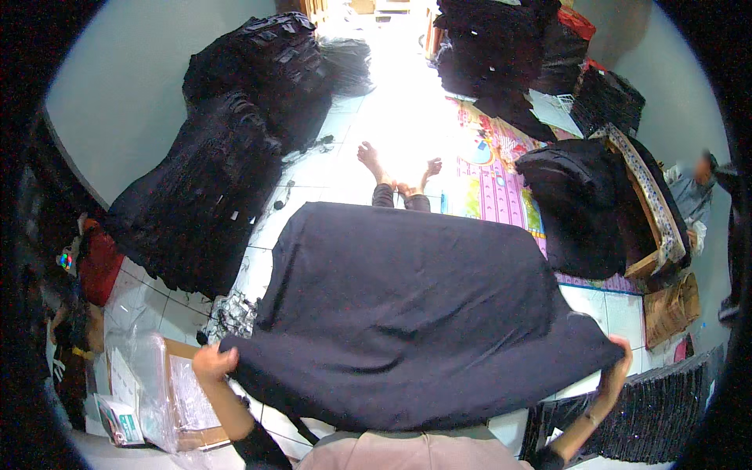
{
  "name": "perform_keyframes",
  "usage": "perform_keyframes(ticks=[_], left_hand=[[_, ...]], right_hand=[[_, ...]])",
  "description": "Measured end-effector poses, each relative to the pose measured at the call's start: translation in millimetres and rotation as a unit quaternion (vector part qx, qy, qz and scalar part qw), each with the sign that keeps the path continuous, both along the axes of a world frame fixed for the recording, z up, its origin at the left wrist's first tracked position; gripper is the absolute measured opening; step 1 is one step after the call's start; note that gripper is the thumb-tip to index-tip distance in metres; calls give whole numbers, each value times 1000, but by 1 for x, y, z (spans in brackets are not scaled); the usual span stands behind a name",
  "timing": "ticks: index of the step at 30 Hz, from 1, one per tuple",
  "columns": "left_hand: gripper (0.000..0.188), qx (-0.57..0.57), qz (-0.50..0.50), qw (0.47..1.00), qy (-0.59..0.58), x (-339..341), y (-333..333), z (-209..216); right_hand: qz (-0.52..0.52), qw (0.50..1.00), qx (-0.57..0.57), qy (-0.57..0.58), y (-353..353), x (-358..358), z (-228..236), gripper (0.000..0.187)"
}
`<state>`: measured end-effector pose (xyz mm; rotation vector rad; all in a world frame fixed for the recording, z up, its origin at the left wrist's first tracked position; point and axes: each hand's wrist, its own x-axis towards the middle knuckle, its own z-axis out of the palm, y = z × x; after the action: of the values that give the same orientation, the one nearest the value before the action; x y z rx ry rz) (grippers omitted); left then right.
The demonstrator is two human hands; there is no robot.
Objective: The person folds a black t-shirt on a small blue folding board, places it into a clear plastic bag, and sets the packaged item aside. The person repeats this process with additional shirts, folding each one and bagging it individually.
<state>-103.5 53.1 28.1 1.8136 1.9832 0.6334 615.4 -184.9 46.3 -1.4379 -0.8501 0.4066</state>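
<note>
A large sheet of black cloth [423,305] is spread between my two hands, stretching across my lap and over my outstretched legs. My left hand [215,362] is closed on the cloth's near left corner. At the near right corner, my right hand [621,354] grips the fabric from its outer side. Shallow creases run across the middle, and the near edge sags between the hands. Beyond the far edge, my bare feet [372,160] show on the floor. Whatever lies beneath the cloth is hidden.
Tall stacks of black cloth [204,180] line the left wall, with more piles [493,51] at far right. A patterned mat [501,196] lies right of my legs, beside a wooden frame [642,196] draped in black. Plastic-wrapped boxes [184,392] sit at near left, folded black stacks [658,407] at near right.
</note>
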Motion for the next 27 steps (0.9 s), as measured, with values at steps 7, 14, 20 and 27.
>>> perform_keyframes(ticks=[7,14,20,27], left_hand=[[78,8,-169,833,-527,140,217,152],[49,243,-191,682,-662,117,207,265],[65,280,-175,723,-606,-9,50,142],[50,-175,-7,816,-551,-106,-150,-48]], right_hand=[[75,961,264,-39,200,33,97,34],[-129,888,115,-426,159,84,165,36],[-236,861,25,-449,44,102,68,30],[-62,953,-158,-251,-33,74,-37,26]])
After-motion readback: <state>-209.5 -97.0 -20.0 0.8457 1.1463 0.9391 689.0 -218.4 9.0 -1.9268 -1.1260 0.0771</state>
